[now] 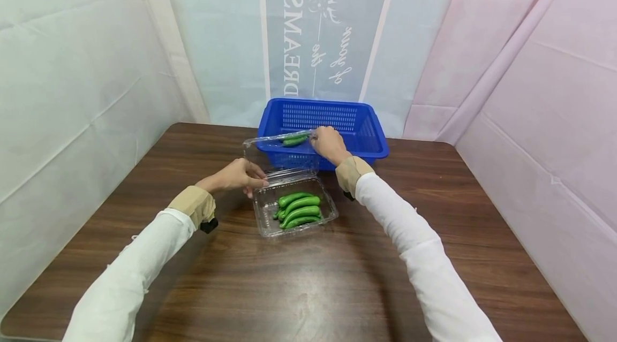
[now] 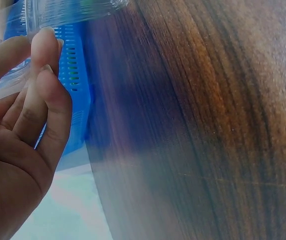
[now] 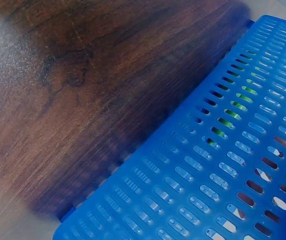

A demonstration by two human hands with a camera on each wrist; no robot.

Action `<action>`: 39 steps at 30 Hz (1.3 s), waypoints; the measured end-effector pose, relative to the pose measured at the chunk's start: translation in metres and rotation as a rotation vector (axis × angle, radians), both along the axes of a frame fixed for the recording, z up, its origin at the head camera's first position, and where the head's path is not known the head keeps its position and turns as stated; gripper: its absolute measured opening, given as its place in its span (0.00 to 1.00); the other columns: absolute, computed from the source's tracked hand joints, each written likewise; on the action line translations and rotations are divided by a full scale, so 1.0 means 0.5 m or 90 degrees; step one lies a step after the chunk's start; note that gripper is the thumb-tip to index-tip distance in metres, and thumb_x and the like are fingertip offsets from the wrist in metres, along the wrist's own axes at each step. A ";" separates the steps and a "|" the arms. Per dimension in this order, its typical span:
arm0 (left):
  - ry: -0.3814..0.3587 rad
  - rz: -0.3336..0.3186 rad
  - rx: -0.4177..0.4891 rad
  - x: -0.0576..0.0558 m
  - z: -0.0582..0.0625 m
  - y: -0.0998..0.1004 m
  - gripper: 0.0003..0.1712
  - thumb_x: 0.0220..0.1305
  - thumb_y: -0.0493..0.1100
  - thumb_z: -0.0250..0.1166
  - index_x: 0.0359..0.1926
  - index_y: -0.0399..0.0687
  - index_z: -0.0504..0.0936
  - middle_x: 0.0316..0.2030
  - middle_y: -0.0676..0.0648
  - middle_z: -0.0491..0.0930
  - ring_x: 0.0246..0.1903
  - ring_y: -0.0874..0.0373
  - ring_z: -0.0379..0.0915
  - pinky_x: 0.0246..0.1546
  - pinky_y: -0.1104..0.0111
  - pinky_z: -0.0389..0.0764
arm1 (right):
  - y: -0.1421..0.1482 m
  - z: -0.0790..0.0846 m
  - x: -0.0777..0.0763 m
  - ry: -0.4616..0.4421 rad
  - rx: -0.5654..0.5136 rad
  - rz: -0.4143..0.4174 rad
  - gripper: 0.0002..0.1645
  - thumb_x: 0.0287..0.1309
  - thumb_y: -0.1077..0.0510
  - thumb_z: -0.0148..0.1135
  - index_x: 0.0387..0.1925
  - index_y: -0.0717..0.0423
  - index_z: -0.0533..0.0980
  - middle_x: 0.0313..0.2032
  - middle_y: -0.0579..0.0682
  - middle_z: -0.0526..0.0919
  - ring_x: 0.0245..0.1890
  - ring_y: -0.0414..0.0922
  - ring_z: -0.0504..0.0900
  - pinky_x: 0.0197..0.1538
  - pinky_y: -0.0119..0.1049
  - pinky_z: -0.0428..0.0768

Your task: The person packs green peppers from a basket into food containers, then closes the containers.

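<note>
A clear plastic clamshell box (image 1: 263, 218) lies on the table with its lid (image 1: 254, 157) tilted up at the back. Several green chili peppers (image 1: 301, 203) rest side by side in its bottom half. My left hand (image 1: 238, 175) pinches the box near the hinge at the back left; the left wrist view shows this hand's thumb and fingers (image 2: 57, 102) at the clear plastic edge. At the upper right corner of the lid, my right hand (image 1: 330, 145) grips the rim with bent fingers. The right wrist view does not show that hand.
Right behind the box stands a blue perforated basket (image 1: 377, 144), with green peppers (image 1: 294, 141) inside, seen through the lid. Its slotted side (image 3: 183, 172) fills much of the right wrist view. The brown wooden table (image 1: 299, 288) is bordered by hanging cloth (image 1: 231, 37) at back and sides.
</note>
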State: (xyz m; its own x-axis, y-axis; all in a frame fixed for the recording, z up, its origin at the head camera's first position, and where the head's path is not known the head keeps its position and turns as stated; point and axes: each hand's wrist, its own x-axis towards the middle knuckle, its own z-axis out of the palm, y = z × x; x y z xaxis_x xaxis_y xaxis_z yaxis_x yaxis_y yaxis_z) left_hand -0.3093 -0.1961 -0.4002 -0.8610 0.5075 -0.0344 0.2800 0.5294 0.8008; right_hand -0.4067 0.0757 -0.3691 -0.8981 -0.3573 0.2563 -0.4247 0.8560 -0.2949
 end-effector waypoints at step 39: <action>0.004 -0.002 0.002 -0.002 0.001 0.002 0.16 0.62 0.41 0.70 0.44 0.31 0.85 0.31 0.44 0.86 0.19 0.52 0.81 0.29 0.48 0.84 | -0.002 0.034 -0.051 -0.202 0.093 0.257 0.24 0.55 0.76 0.49 0.51 0.67 0.81 0.52 0.61 0.83 0.58 0.57 0.77 0.57 0.46 0.77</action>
